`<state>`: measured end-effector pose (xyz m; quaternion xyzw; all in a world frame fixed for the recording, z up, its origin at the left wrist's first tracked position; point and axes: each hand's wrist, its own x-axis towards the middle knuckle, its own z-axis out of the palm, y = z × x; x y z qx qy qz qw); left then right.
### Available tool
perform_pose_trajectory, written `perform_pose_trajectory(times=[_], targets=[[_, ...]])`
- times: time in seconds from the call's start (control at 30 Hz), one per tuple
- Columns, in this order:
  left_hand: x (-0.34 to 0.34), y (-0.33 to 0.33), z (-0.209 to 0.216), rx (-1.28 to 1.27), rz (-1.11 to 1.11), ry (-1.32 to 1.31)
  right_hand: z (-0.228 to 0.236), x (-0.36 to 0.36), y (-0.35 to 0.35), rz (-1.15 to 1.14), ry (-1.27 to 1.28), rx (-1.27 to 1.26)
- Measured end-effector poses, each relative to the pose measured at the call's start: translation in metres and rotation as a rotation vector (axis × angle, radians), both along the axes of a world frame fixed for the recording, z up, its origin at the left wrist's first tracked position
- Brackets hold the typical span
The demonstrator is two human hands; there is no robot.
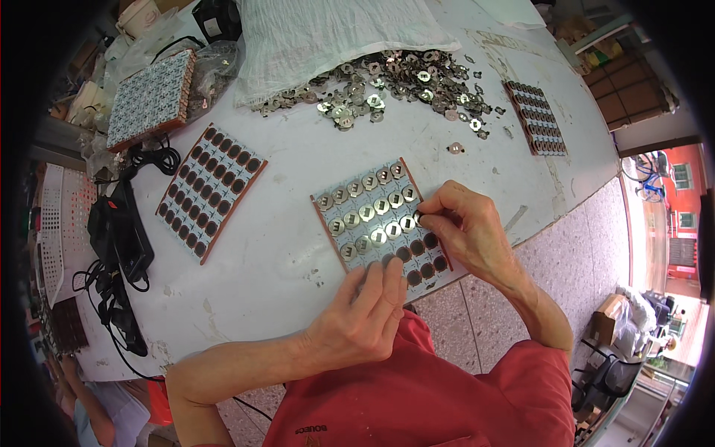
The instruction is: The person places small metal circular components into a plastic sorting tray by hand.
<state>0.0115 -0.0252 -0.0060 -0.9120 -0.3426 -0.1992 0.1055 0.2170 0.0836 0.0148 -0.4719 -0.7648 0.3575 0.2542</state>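
In front of me a panel of small circuit boards (376, 195) lies on the table, turned slightly. Its upper rows carry shiny round metal clips (380, 205), while dark round pads (427, 272) show bare at its lower right. At the panel's right edge my right hand (473, 235) is closed, thumb and forefinger pinching a metal clip at the end of the third row. My left hand (361, 313) rests over the near-left part of the panel, fingers bent and together; what lies under its fingertips is hidden.
A heap of loose metal clips (402, 82) spills from a white sack (335, 37) at the back. Another panel with dark pads (211, 190) lies left, one more (536, 118) far right. A panel stack (151, 100) and black power adapters with cables (119, 231) occupy the left side.
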Motion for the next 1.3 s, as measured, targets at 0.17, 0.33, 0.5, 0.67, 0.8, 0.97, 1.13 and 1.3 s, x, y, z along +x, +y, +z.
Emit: perform_pose_trajectory(times=[0.17,0.33,0.5,0.67,0.8,0.97,1.13,1.3], targets=[[-0.001,-0.001,-0.002,0.004,0.000,-0.001,0.011,-0.001,0.001,-0.078,0.072,-0.208],[0.000,-0.002,-0.001,-0.039,0.070,-0.039,0.009,-0.007,0.021,-0.086,0.156,-0.131],[0.000,-0.004,0.000,-0.125,0.130,-0.061,0.016,-0.040,0.068,0.035,0.026,0.174],[-0.002,0.000,0.002,-0.167,0.129,-0.095,0.000,-0.057,0.106,0.032,-0.197,0.252],[-0.001,-0.003,-0.002,-0.179,0.144,-0.142,-0.009,-0.065,0.107,0.025,-0.213,0.309],[-0.001,-0.001,0.000,-0.133,0.119,-0.154,-0.005,-0.053,0.110,0.007,-0.053,0.260],[-0.001,-0.004,-0.004,-0.021,0.071,-0.110,0.019,-0.045,0.092,-0.042,0.253,-0.283],[-0.005,-0.005,0.004,-0.101,0.075,-0.008,0.014,-0.032,0.079,0.025,0.363,-0.428]])
